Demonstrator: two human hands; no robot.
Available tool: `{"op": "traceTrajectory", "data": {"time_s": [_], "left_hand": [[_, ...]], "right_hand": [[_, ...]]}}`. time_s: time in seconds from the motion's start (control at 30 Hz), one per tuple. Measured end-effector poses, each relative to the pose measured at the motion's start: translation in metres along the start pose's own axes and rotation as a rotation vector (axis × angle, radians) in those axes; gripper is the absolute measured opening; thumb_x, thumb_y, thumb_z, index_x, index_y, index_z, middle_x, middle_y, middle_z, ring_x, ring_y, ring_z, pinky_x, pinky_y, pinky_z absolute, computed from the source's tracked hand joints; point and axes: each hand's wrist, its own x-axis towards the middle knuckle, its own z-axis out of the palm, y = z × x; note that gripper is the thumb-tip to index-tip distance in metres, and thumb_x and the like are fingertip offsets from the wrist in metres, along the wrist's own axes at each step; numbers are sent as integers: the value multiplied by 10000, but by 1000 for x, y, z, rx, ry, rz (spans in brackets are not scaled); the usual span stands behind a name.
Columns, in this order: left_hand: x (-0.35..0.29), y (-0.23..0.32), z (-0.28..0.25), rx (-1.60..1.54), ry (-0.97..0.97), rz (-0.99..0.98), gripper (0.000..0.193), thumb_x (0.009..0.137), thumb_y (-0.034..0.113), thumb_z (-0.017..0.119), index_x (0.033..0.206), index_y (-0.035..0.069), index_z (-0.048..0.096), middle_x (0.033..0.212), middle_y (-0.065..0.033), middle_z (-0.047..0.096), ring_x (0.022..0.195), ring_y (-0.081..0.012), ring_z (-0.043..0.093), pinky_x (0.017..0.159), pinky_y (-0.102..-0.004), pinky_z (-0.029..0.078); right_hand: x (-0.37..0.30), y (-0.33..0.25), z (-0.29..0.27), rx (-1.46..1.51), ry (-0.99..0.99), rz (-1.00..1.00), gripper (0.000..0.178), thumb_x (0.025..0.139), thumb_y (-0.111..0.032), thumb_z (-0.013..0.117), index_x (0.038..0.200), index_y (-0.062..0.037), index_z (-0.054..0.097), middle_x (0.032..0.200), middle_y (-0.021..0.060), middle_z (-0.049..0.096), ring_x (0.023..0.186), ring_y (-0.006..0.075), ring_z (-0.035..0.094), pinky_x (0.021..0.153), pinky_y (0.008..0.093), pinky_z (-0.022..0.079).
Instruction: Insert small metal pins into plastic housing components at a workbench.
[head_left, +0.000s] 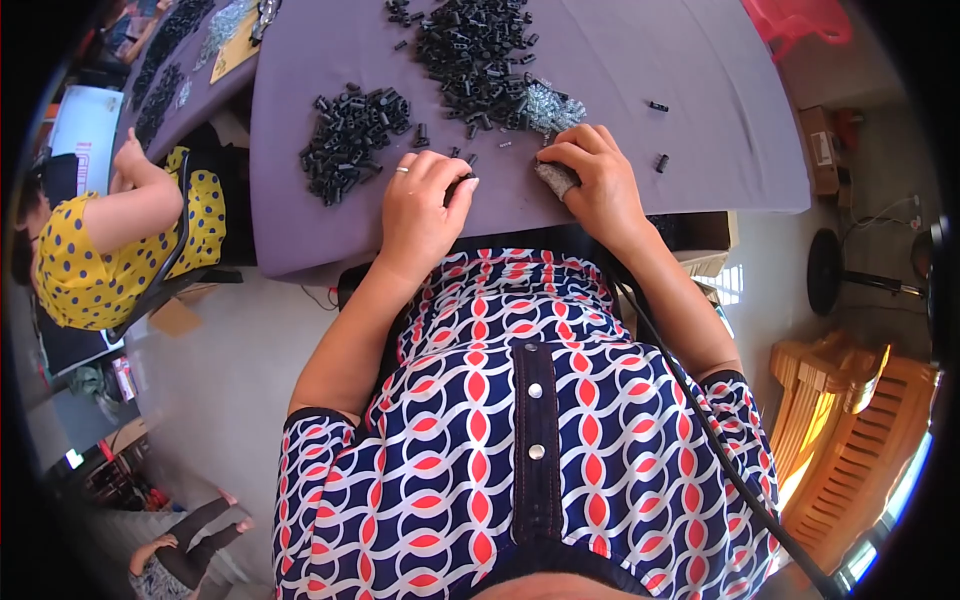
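Observation:
My left hand (420,205) rests on the grey table (620,70), fingers curled over a small black plastic part (458,186) near the front edge. My right hand (595,180) lies beside it, closed around a bunch of small silvery metal pieces (556,177). A heap of black plastic parts (352,135) sits left of my left hand. A bigger black heap (470,55) lies farther back, with a small pile of silvery pieces (553,108) just beyond my right hand.
A person in a yellow dotted top (110,240) sits at the left by another table with black parts (165,60). A red plastic stool (800,20) stands at the far right. Wooden furniture (850,430) is at lower right, a fan base (830,270) beside it. A black cable (720,450) crosses my lap.

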Motion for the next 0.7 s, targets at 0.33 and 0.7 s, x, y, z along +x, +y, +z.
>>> {"op": "traceTrajectory", "data": {"time_s": [0.33,0.7], "left_hand": [[3,11,-1,-31,82,49,369,783,16,751,1140,63,669,978,-90,658,858,-245,639,777,-361,521],[27,39,21,-288,3,108,164,816,-16,723,969,28,686,859,-111,678,735,-257,663,632,-315,520]], "right_hand": [[1,-4,0,182,4,90,211,722,2,711,918,-57,661,959,76,616,961,302,574,823,391,496],[-2,-6,-5,982,-107,412,108,899,-13,652,999,-3,613,951,-9,617,889,64,572,781,228,461]]}}
